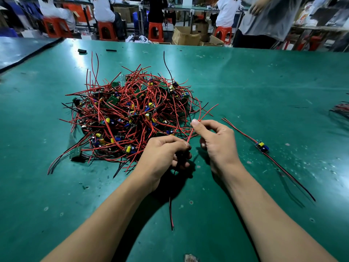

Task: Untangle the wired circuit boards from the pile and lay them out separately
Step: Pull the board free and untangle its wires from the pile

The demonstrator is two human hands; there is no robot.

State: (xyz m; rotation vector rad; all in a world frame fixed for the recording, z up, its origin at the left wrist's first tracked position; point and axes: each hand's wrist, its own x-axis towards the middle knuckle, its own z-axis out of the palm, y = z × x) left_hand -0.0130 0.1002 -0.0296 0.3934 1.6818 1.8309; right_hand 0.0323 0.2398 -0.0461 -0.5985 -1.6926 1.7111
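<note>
Red/black wire tail (171, 214) hangs below L hand (162, 156), fingers (181, 146) curled round it; R hand (215, 140) fingers pinch red lead (208, 112) at pile (128, 114) edge on table (264, 82); step: freeing one board; next prob. needs slow pull clear, then laying beside separated board (261, 146) at right.

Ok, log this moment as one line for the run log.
left hand: grips wires by the pile | right hand: pinches a red wire | pile: tangled | one board: laid out apart, right side
</note>
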